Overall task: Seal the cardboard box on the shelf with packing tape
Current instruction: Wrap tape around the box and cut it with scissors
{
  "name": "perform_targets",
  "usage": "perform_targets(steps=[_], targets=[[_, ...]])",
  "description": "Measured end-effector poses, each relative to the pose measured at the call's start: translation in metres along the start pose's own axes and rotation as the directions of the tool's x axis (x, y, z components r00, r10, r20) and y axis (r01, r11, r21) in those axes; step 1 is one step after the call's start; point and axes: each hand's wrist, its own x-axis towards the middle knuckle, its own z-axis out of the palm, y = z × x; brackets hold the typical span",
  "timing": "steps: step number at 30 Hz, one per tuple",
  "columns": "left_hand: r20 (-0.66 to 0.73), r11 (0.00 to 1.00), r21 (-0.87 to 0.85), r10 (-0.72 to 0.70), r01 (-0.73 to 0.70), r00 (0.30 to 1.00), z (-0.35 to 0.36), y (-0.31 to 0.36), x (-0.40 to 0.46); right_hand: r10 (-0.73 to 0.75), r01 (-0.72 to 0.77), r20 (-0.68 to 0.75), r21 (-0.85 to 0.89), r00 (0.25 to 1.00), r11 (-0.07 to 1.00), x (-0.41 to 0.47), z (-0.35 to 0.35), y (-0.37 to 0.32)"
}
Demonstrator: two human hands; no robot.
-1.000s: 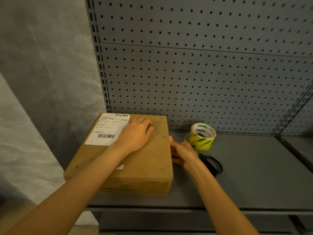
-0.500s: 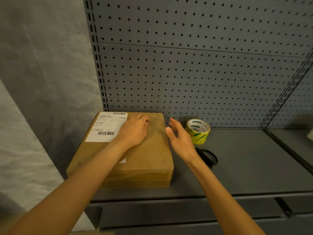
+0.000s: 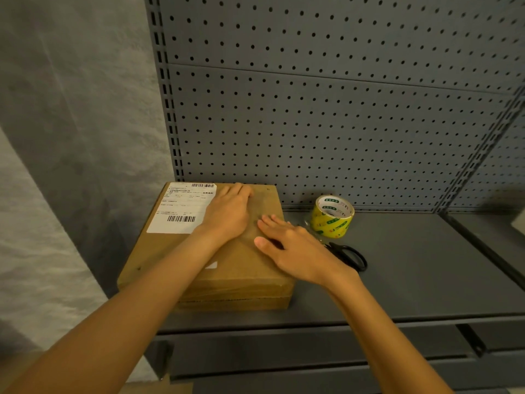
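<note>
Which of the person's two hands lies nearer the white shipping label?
The left hand, flat on the brown cardboard box, with its edge against the white shipping label. The right hand rests further right, towards the box's right edge.

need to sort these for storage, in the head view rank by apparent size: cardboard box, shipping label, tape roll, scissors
1. cardboard box, by far the largest
2. shipping label on the box top, partly under the left hand
3. tape roll
4. scissors, unsure against the tape roll: the right hand hides their blades
</note>
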Motion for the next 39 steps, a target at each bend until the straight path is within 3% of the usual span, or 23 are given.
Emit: perform_targets(steps=[5,13,16,18,20,22,25,31,39], targets=[[0.030,1.000,-0.010,0.023,-0.022,0.999,-0.003,-0.004,-0.001,0.037,-0.037,-0.060,0.011,0.998,0.999,0.018,-0.007,-0.002],[0.019,0.998,-0.044,0.043,-0.042,0.999,0.003,-0.004,0.000,-0.051,0.047,-0.128,-0.038,0.990,0.998,0.008,0.010,0.000],[0.006,0.998,-0.037,0.045,-0.045,0.999,0.004,-0.006,0.002,-0.042,0.070,-0.226,0.117,0.973,0.991,0.002,0.010,0.001],[0.013,0.998,-0.040,0.046,-0.045,0.999,0.004,-0.007,0.002,0.033,0.033,-0.310,0.206,0.950,0.978,0.009,0.008,0.002],[0.012,0.998,-0.039,0.051,-0.050,0.999,0.004,-0.007,0.002,0.129,-0.035,-0.299,0.301,0.946,0.953,0.017,0.005,0.004],[0.011,0.998,-0.045,0.044,-0.043,0.999,0.004,-0.007,0.002,0.212,-0.110,-0.183,0.450,0.960,0.886,0.021,0.007,0.005],[0.009,0.999,-0.043,0.033,-0.032,0.999,0.006,-0.007,0.002,0.282,-0.142,-0.090,0.695,0.955,0.705,0.023,0.016,0.011],[0.012,0.999,-0.039,0.012,-0.011,1.000,0.006,-0.003,0.002,0.383,-0.146,0.026,0.947,0.923,0.287,0.019,0.025,0.013],[0.009,1.000,-0.031,-0.001,0.002,1.000,0.005,-0.001,0.003,0.373,-0.223,0.146,0.959,0.916,0.173,0.017,0.046,0.022]])
